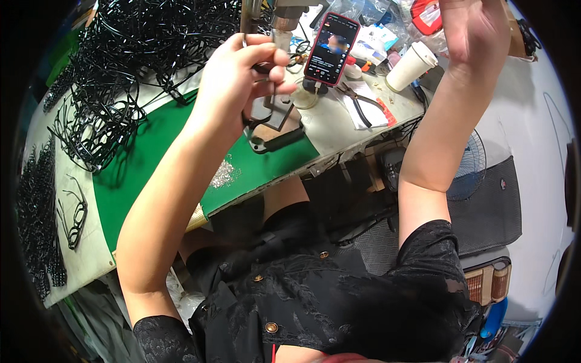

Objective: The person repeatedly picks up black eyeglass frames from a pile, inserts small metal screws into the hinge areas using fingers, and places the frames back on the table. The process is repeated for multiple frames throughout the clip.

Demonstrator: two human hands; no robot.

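Holding a black frame [266,130] at the press [284,24], the left hand [239,78] has fingers and thumb pinched on the frame's upper rim, at 12 o'clock on the bench [78,254]. One frame is in hand, hanging over the green mat [151,157]. The right hand [475,30] is raised at 1 o'clock, fingers cut off by the picture's edge; whether spread or pressed together cannot be told. One large heap of frames [127,66] lies at 10 o'clock, too tangled to count. One phone [331,48] stands just right of the press. One white cup [411,65] and one pair of pliers [360,103] lie at 1 o'clock. The left forearm crosses the mat and hides part of it.
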